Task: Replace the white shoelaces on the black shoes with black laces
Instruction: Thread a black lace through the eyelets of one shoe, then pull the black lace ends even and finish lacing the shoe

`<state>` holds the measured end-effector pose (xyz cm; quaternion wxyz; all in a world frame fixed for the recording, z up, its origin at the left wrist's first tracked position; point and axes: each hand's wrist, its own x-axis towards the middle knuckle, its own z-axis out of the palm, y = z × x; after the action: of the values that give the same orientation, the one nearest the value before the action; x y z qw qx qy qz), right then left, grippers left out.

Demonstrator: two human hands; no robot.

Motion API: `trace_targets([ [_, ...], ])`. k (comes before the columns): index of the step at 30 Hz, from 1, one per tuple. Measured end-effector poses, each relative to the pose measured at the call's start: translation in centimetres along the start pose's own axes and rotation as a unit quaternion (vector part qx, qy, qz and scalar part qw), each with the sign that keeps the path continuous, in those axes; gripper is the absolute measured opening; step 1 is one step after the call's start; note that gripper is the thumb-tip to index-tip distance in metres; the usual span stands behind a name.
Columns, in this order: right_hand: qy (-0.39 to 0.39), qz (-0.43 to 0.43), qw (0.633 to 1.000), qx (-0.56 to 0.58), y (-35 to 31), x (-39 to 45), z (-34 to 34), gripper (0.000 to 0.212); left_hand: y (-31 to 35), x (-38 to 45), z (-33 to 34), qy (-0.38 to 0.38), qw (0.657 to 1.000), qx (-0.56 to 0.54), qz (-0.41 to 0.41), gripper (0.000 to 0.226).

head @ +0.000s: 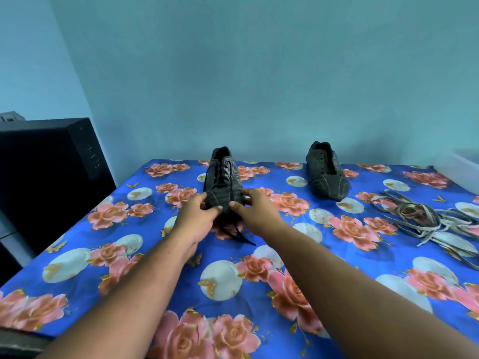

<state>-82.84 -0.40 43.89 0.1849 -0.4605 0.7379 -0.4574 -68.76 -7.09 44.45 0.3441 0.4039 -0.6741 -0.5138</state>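
Both arms reach out across a surface (363,265) draped in a bright blue cloth printed with pink roses and pale round moons. The left hand (199,216) and the right hand (255,211) meet at the toe of a black shoe (224,177), one on each side, fingers curled round the toe cap and thumbs pointing inward toward each other, so both hands grip it. That shoe stands toe toward the person, heel toward the turquoise wall (259,73), and it carries a black lace (239,235) threaded through its eyelets; the loose ends trail out onto the cloth just below and between the wrists. A second black shoe (326,172) sits well apart to the right, also toe forward, and its eyelets show as bare holes with no lace in them. Further right again, near the edge of the surface, lies a loose tangle of pale, greyish-white laces (425,218), looped over themselves on the cloth. A black boxy unit (51,172) with a few small markings on its front stands just beside the left edge of the surface. At the far right, a white object (466,172) pokes into view against the wall; I cannot tell what it is.
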Motion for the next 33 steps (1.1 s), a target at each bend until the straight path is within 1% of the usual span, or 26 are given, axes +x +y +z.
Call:
trace_targets([
  [3,-0.011,0.016,1.000,0.013,0.1,0.6,0.0,0.039,-0.1,0.4,0.0,0.002,1.000,0.003,0.003,0.023],
  [5,-0.012,0.030,0.999,0.031,0.4,0.1,-0.9,0.046,-0.4,0.2,0.5,-0.003,1.000,0.015,0.011,0.021],
  [8,-0.006,0.040,0.999,0.033,1.2,-1.4,-3.2,0.059,-0.2,-0.6,1.4,0.039,0.999,0.005,0.033,0.022],
  [9,0.003,0.035,0.999,0.027,1.5,-1.8,-4.2,0.059,0.1,-0.9,1.7,0.068,0.996,0.020,0.048,0.025],
  [10,0.016,0.030,0.999,0.022,2.1,-2.2,-5.4,0.059,0.5,-1.0,2.3,0.099,0.990,0.059,0.076,0.031],
  [12,0.039,0.020,0.999,0.008,3.2,-2.6,-7.7,0.057,1.3,-1.0,3.4,0.138,0.968,0.148,0.147,0.058],
  [13,0.051,0.018,0.999,0.000,3.9,-2.7,-9.0,0.055,1.8,-1.0,4.3,0.140,0.961,0.168,0.169,0.065],
  [15,0.090,0.022,0.996,-0.014,5.5,-2.7,-11.7,0.050,2.8,-0.9,6.8,0.120,0.958,0.171,0.194,0.066],
  [16,0.114,0.025,0.993,-0.019,6.2,-2.6,-13.0,0.048,3.4,-0.9,8.2,0.097,0.960,0.170,0.201,0.064],
  [18,0.158,0.039,0.986,-0.021,7.9,-2.3,-15.3,0.043,4.2,-0.7,11.3,0.031,0.970,0.150,0.189,0.060],
  [20,0.176,0.064,0.982,-0.012,9.4,-2.1,-16.8,0.046,4.8,-0.5,14.5,-0.078,0.989,0.062,0.107,0.064],
  [21,0.177,0.074,0.981,-0.005,9.9,-2.1,-17.2,0.050,4.7,0.0,16.1,-0.112,0.991,0.028,0.067,0.069],
  [22,0.176,0.082,0.981,0.001,10.5,-2.1,-17.4,0.054,4.8,0.4,17.4,-0.122,0.991,0.030,0.050,0.074],
  [24,0.162,0.080,0.983,0.018,11.4,-2.1,-17.6,0.058,4.8,1.4,19.7,-0.119,0.988,0.086,0.057,0.082],
  [25,0.149,0.077,0.985,0.035,11.8,-2.0,-17.6,0.056,4.9,1.9,20.7,-0.120,0.985,0.112,0.058,0.078],
  [27,0.119,0.069,0.986,0.091,12.2,-1.8,-17.5,0.041,5.5,2.4,22.0,-0.125,0.982,0.128,0.055,0.063],
  [29,0.124,0.051,0.987,0.089,12.6,-1.5,-17.7,0.026,5.7,3.0,23.3,-0.130,0.984,0.112,0.051,0.049],
  [31,0.124,0.051,0.987,0.087,12.7,-1.4,-18.0,0.022,5.5,3.7,24.4,-0.127,0.987,0.088,0.053,0.038],
  [33,0.106,0.051,0.987,0.108,12.6,-1.5,-18.1,0.017,5.4,4.2,25.1,-0.117,0.989,0.072,0.045,0.029],
])
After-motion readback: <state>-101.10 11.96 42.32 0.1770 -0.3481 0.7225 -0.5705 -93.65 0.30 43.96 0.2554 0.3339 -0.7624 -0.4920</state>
